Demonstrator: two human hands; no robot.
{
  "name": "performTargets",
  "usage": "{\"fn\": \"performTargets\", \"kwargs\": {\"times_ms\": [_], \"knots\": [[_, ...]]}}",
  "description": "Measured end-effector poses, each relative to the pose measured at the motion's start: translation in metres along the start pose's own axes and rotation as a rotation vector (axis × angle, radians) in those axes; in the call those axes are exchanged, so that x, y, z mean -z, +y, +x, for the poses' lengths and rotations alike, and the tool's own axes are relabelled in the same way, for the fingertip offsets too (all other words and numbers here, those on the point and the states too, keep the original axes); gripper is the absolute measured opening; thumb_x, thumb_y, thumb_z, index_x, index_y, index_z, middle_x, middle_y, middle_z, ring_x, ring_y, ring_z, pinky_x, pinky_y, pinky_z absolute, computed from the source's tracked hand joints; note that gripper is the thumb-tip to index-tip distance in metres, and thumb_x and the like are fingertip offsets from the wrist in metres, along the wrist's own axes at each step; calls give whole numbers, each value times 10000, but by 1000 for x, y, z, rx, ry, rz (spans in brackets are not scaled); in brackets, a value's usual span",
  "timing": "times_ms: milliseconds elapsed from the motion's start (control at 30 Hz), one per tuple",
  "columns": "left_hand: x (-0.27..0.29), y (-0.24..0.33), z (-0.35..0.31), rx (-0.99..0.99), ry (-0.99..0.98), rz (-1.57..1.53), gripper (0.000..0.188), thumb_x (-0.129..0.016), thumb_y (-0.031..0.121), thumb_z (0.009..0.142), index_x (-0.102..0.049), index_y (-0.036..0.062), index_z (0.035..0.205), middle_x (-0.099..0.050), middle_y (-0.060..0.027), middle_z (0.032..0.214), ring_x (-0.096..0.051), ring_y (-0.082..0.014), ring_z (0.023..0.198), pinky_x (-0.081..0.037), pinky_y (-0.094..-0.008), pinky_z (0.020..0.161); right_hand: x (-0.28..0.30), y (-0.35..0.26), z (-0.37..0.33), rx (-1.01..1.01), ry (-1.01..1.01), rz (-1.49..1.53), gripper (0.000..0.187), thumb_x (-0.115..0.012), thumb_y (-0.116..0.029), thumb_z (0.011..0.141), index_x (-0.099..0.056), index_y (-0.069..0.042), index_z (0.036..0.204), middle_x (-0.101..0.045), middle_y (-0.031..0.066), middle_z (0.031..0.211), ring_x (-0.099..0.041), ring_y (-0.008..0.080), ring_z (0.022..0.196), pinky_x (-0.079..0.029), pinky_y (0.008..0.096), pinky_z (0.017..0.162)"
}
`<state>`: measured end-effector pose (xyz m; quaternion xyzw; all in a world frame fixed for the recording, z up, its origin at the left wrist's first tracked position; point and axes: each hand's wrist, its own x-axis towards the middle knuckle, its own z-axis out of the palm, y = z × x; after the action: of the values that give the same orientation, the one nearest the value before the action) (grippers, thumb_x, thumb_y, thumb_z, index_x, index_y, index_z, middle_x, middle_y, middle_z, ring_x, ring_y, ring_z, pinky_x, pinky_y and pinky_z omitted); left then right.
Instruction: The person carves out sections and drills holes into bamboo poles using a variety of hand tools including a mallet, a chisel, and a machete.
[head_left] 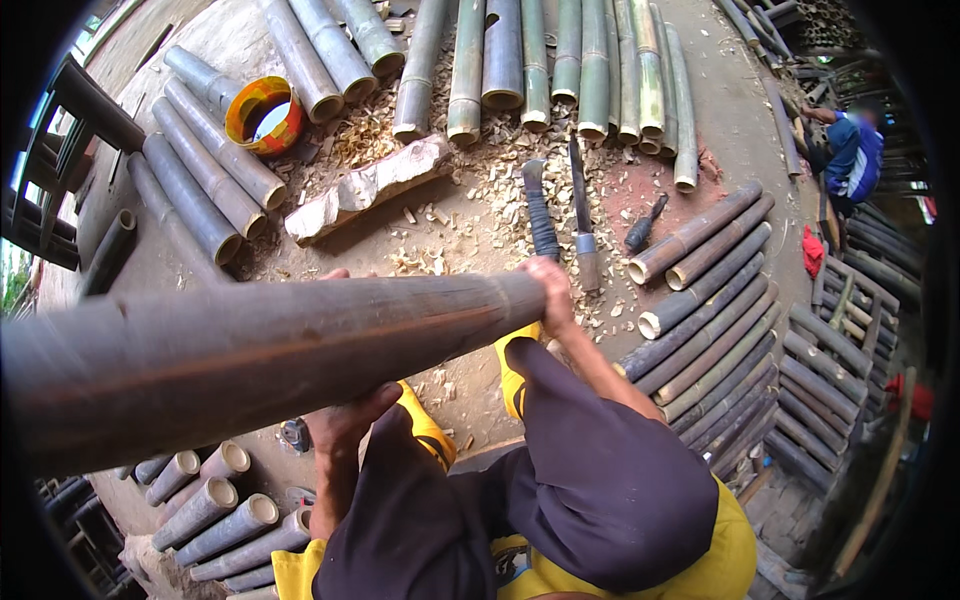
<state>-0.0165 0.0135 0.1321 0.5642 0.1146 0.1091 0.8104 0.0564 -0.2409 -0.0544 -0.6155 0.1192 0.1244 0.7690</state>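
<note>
Fingers (543, 271) around bamboo tube (270, 350), two-handed

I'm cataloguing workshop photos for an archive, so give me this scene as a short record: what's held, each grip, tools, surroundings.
Held: dark bamboo pole, running in from the left edge
Left grip: around the pole from below, thumb showing at its lower edge
Right grip: at the pole's far right end
Tools on ground: black-wrapped tool, long-bladed knife
Beyond the pole: pale wood block, wood chips, orange-and-yellow bowl
Right side: stacked bamboo lengths
Background right: another person in blue and white
</note>
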Motion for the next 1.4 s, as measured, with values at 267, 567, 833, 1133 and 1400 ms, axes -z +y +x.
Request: {"fn": "performTargets", "kwargs": {"times_ms": [267,567,833,1133,1400], "knots": [[29,-109,-30,652,49,-698,921,-679,112,442,-420,119,1325,-489,-111,1301,-397,-335,1263,-258,-553,1080,30,-182,-25,548,133,-639,146,-570,-130,850,-596,12,869,-626,83,870,-563,98,758,-457,221,697],[28,-100,18,435,-127,-706,960,-716,154,523,-310,7,1381,-437,-153,1339,-411,-326,1252,-248,-469,1109,67,-128,-50,307,-190,-822,473,-710,-275,770,-553,-22,1138,-581,133,1098,-528,223,1037,-427,372,910],[-25,-64,172,449,-397,-238,747,-701,331,764,-354,-35,1315,-513,-174,1220,-552,-255,1076,-484,-378,882,-59,-42,-48,-40,-602,-431,1169,-837,-404,545,-171,0,1417,-408,196,1324,-426,293,1220,-331,406,1036],[49,-150,109,420,-144,285,435,-708,182,771,-561,20,1148,-592,-103,1096,-584,-158,922,-497,-297,776,-81,-39,80,61,-206,-279,781,-737,-494,623,-489,46,1131,-600,161,969,-617,227,825,-552,355,691],[173,-159,56,266,575,668,346,-662,87,747,-572,10,1072,-586,-96,1011,-569,-171,890,-490,-307,765,-29,-99,293,352,44,-1250,761,-680,-369,735,-394,-21,1349,-474,292,1264,-500,357,1146,-383,388,981]]}}
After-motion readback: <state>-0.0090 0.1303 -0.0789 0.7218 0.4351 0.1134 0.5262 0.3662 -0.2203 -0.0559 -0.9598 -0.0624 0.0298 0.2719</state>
